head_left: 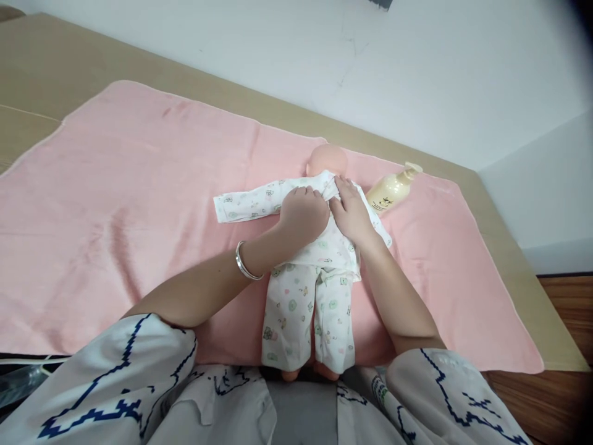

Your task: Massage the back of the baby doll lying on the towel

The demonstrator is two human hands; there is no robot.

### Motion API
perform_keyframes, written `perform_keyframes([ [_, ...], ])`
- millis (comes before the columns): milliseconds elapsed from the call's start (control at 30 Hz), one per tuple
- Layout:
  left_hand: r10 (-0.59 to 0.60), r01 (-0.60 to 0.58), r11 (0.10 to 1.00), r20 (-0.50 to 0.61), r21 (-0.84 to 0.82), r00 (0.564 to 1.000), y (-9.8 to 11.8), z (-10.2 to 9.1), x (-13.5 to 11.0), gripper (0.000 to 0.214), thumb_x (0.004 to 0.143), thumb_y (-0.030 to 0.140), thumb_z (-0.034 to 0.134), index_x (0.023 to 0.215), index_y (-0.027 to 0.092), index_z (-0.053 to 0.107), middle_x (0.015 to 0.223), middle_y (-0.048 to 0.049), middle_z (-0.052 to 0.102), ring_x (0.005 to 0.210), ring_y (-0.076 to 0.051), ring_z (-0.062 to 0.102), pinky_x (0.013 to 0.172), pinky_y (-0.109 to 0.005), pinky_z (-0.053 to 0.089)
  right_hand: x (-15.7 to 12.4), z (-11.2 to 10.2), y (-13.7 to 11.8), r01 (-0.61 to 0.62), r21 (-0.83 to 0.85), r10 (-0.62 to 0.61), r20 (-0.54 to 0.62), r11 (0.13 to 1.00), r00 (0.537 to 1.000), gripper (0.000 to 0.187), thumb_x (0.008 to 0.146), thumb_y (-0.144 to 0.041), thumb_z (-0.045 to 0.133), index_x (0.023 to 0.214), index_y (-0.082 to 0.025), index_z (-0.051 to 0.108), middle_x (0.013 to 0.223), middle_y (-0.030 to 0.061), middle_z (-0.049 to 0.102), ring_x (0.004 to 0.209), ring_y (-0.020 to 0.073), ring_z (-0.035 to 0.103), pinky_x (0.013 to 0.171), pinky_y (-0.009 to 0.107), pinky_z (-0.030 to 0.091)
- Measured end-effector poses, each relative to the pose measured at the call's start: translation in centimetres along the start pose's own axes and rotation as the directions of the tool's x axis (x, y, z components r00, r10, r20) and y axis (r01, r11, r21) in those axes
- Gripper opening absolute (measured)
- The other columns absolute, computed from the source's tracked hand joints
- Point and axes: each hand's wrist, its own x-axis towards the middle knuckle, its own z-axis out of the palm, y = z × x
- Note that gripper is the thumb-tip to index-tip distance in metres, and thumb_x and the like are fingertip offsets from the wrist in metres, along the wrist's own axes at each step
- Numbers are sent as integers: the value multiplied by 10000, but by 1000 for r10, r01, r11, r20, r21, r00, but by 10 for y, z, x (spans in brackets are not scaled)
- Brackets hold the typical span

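A baby doll (pixel 327 159) lies on a pink blanket (pixel 152 179), its head away from me and its feet near my body. It wears a white patterned shirt (pixel 319 252) and matching trousers (pixel 290 315). My left hand (pixel 304 213), with a silver bangle at the wrist, is closed in a fist at the upper front of the shirt, pinching its fabric. My right hand (pixel 351 209) lies on the other side of the shirt front, thumb and fingers closed on the cloth near the collar. Both sets of fingertips are partly hidden.
A pump bottle (pixel 390 190) of pale yellow liquid lies tilted on the blanket, right of the doll. The wooden table (pixel 509 272) shows around the blanket. Behind it rises a white wall (pixel 417 80). One shirt sleeve (pixel 248 203) stretches out to the left.
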Motion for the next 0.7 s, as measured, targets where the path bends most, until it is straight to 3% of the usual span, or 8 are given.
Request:
perform_keyframes([
  [133,-74,59,992,-130,-113,989,-16,19,12,503,970,250,414,1330,-63,576,1371,-294,613,1316,-365,572,1126,-487,428,-14,1,-19,-8,-86,5,-25,996,1000,597,992,-300,316,1506,-20,432,1596,208,421,1524,333,348,1254,553,289],
  [233,-93,66,980,-142,-186,986,-22,31,18,594,952,260,416,1424,-99,459,1491,-305,502,1442,-360,446,1226,-496,317,-24,-4,-32,7,-136,-13,-39,991,999,546,982,-255,331,1445,-42,526,1523,196,527,1479,327,430,1226,532,352],
  [333,-110,77,973,-141,-218,984,-22,34,19,591,951,273,410,1429,-73,459,1510,-294,486,1454,-354,431,1241,-509,291,-20,-6,-26,46,-111,-51,-45,993,998,506,974,-256,366,1404,-106,585,1476,158,588,1448,303,477,1217,507,371],
  [533,-137,109,967,-112,-229,984,-20,32,16,577,973,308,401,1444,-21,460,1527,-254,489,1468,-327,417,1247,-491,283,2,3,8,18,-51,-18,-5,999,1000,598,984,-352,380,1536,-126,413,1645,150,355,1557,310,275,1263,584,214],
  [700,-137,116,978,-120,-171,983,-17,24,14,518,983,300,412,1400,14,522,1477,-236,551,1425,-329,471,1208,-493,334,2,7,10,29,-56,-30,-11,998,999,591,990,-365,366,1534,-138,410,1641,154,364,1555,303,282,1260,587,206],
])
